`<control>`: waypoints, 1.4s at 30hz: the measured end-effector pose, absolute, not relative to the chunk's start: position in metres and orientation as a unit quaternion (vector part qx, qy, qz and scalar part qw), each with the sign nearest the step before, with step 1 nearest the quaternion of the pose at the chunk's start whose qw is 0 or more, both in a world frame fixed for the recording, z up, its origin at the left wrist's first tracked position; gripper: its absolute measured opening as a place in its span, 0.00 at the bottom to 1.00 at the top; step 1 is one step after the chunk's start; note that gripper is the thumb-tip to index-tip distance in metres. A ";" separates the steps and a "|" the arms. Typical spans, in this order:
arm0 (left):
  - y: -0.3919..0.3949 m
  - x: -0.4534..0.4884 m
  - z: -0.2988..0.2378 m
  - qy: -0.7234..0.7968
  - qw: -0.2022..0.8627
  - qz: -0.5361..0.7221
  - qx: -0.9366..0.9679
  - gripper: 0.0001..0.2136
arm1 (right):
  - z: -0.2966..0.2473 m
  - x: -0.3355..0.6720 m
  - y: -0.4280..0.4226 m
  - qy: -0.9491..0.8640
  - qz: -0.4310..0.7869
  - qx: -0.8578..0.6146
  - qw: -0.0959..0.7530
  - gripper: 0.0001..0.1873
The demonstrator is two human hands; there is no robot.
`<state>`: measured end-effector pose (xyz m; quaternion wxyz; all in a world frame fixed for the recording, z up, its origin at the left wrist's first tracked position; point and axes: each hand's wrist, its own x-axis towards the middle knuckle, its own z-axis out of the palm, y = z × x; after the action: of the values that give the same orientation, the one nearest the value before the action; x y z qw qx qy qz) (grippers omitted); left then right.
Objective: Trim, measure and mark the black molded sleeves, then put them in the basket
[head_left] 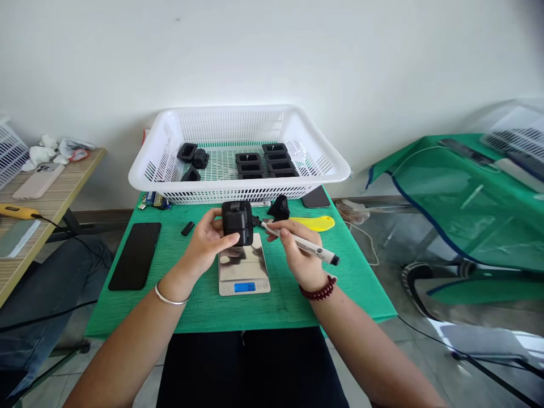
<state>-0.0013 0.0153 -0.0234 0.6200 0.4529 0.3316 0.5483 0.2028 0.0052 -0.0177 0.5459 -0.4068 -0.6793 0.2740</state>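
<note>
Over the far end of the digital scale [236, 289], the left hand [211, 233] pinches a squarish black plastic housing [236, 218] between thumb and fingers. Right of the scale, the right hand [302, 262] curls in a writing grip around a white marker pen [309, 248], tip near the housing.

Left hand [208, 233]: some fingers hidden behind black housing [237, 221]. Marker [312, 248] lettering too small to read; likewise button labels on scale [244, 273]. Yellow corded tool [17, 211] cut by left edge. Far-right basket [519, 137] blurred, cropped by right edge.
</note>
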 end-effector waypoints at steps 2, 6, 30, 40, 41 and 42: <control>0.016 -0.001 -0.022 0.328 0.615 0.560 0.448 0.21 | -0.020 0.202 0.006 -0.666 0.270 -0.410 0.562 0.11; 0.015 0.002 -0.019 0.332 0.610 0.576 0.431 0.21 | -0.023 0.200 0.008 -0.674 0.272 -0.388 0.567 0.15; 0.009 0.000 -0.011 0.396 0.644 0.447 0.479 0.22 | -0.026 0.203 0.009 -0.636 0.122 -0.429 0.629 0.10; 0.015 -0.002 -0.012 0.400 0.629 0.494 0.447 0.22 | -0.022 0.207 -0.002 -0.612 0.285 -0.401 0.620 0.16; 0.015 -0.002 -0.012 0.399 0.631 0.494 0.446 0.22 | -0.022 0.207 -0.001 -0.612 0.298 -0.398 0.615 0.16; 0.014 -0.001 -0.012 0.397 0.632 0.494 0.447 0.22 | -0.022 0.206 -0.001 -0.614 0.306 -0.398 0.609 0.16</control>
<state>-0.0014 0.0144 -0.0117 0.6318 0.4466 0.3967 0.4940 0.2061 -0.0012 -0.0217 0.6092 -0.3983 -0.6138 0.3057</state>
